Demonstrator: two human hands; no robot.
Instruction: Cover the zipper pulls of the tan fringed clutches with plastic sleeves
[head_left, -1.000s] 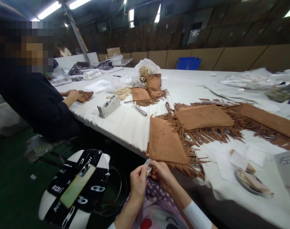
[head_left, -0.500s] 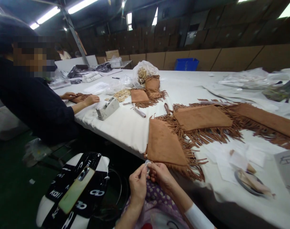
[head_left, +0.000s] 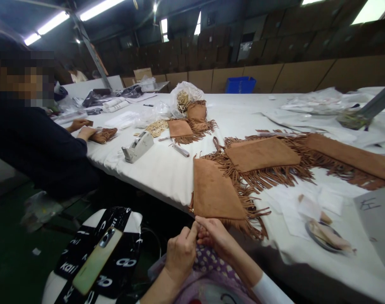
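My left hand (head_left: 181,252) and my right hand (head_left: 216,235) meet over my lap at the table edge, fingertips pinched together. Whatever they hold is hidden by the fingers or too small to name. Just beyond them lies a brown suede fringed pouch (head_left: 218,190), its zipper end near my fingertips and its fringe hanging past the edge. Behind it rests a second fringed pouch (head_left: 264,155) with a wrist strap loop (head_left: 216,143). A third fringed pouch (head_left: 347,156) stretches to the right.
On the white table (head_left: 161,177) stand a tape dispenser (head_left: 137,146), smaller fringed pouches (head_left: 180,128) and a dish (head_left: 328,237) holding scraps. A co-worker (head_left: 37,139) handles a bagged brown fringed item (head_left: 104,135) at left. A phone (head_left: 97,261) lies on a stool (head_left: 129,240).
The clear piece seen between my fingertips before is now hidden. My left hand has turned, knuckles up. The co-worker's hands have drawn left off the brown item. The view has shifted slightly right.
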